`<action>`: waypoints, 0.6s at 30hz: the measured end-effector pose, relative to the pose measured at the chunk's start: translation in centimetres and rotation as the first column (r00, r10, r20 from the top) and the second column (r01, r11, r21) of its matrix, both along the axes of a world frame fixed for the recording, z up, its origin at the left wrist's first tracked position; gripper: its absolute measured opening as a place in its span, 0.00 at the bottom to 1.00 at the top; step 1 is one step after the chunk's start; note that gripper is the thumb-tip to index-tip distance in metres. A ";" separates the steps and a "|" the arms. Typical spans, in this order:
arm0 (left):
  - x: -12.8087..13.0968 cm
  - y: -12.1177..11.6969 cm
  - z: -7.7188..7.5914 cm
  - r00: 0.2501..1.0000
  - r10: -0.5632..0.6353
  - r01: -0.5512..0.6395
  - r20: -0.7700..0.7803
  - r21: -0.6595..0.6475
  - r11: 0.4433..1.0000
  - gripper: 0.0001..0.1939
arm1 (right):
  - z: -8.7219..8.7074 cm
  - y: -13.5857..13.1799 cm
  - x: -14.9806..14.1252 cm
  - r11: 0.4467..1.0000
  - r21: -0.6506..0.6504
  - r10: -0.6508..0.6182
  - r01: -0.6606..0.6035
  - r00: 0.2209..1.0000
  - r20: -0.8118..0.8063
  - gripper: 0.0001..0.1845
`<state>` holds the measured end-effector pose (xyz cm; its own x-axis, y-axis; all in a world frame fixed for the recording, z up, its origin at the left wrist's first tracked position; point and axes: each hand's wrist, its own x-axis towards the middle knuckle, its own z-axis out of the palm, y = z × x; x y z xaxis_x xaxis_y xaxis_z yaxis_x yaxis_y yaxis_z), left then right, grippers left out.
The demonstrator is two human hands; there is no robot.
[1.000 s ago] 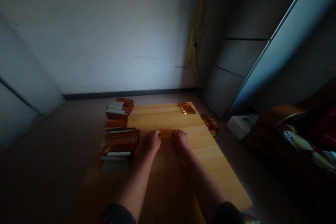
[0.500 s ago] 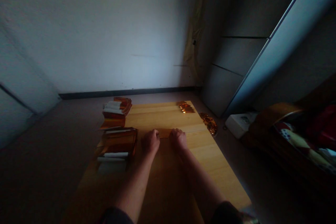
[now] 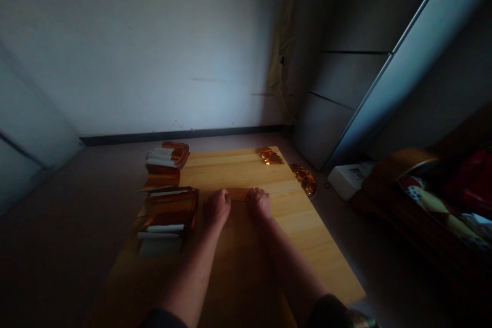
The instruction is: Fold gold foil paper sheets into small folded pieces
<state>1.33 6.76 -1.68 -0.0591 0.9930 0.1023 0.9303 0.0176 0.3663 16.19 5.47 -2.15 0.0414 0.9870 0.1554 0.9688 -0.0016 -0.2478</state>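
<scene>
My left hand point(image 3: 217, 206) and my right hand point(image 3: 259, 203) rest side by side on a wooden board point(image 3: 300, 215), fingers curled down. Between them lies a small gold foil sheet point(image 3: 238, 193), and both hands press on its ends. A stack of gold foil sheets point(image 3: 169, 211) sits just left of my left hand. A second stack point(image 3: 164, 161) lies further back at the board's left edge.
A folded gold foil piece point(image 3: 269, 156) lies at the board's far right corner, and a crumpled foil heap point(image 3: 304, 178) sits on the floor beside it. A white box point(image 3: 349, 178) and a wooden chair with cloth point(image 3: 430, 200) stand to the right. A wall rises behind.
The hands stay on the foil sheet. The view has shifted slightly to the right, so everything sits a little further left in the picture.
</scene>
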 end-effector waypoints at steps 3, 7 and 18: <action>-0.2 0.0 0.1 1.000 -0.022 0.022 -0.008 0.006 1.000 0.09 | 0.5 -0.1 -0.1 1.000 -0.025 -0.003 0.003 1.000 -0.001 0.09; -0.1 0.0 0.3 0.999 -0.007 0.007 -0.039 -0.001 1.000 0.09 | 0.8 -0.2 -0.1 0.999 -0.043 -0.007 0.008 1.000 0.005 0.09; 0.5 -0.3 0.7 0.993 0.028 -0.028 -0.112 0.004 1.000 0.10 | 0.2 0.0 -0.1 1.000 -0.014 -0.019 0.019 1.000 -0.014 0.10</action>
<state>1.88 6.47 -1.01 -0.0749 0.9908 0.1123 0.9647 0.0435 0.2597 16.11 5.48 -1.93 0.0621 0.9880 0.1414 0.9650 -0.0233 -0.2613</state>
